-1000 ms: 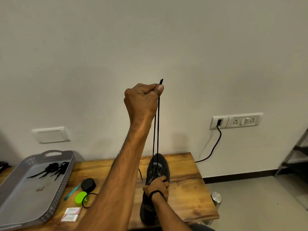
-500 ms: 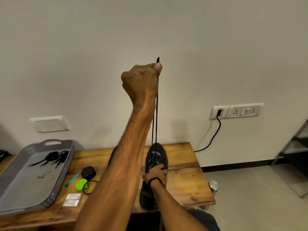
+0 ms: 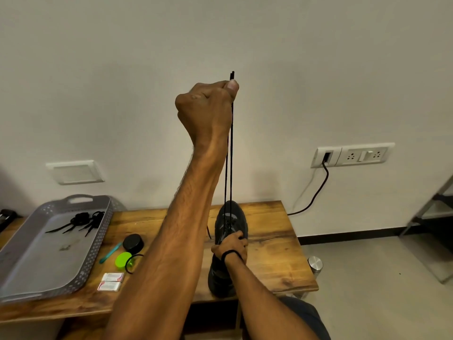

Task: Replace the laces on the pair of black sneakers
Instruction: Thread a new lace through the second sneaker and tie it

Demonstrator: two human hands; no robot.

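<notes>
Holding both ends of a black lace (image 3: 231, 143) pinched between thumb and forefinger, my left hand (image 3: 206, 111) is raised in a closed fist at the centre of the frame, high against the pale wall, the two aglets poking out just above the thumb. The two strands run taut and nearly parallel straight down to the eyelets of a black sneaker (image 3: 229, 222) standing on the wooden bench (image 3: 277, 251) in the lower middle of the frame, toe pointing away toward the wall. My right hand (image 3: 231, 246), a black band around its wrist, is clamped over the top of the sneaker near the tongue, fingers curled down onto it. Another bit of black lace shows just left of the sneaker, beside my left forearm, and I cannot tell what it belongs to

At lower left, a grey perforated tray (image 3: 95, 253) sits on the bench with a tangle of black laces (image 3: 83, 220) lying in its far end. Between the tray and my left forearm lie a black round lid (image 3: 133, 242), a teal pen-like tool (image 3: 110, 252), a bright green round cap (image 3: 123, 260) with a black loop (image 3: 131, 265) just beside it, and two small white packets (image 3: 110, 280) near the front edge. On the wall at right, a white socket panel (image 3: 353, 155) has a black cable (image 3: 316, 192) plugged in, trailing down behind the bench. A steel bottle cap (image 3: 315, 263) shows just past the right end of the bench
</notes>
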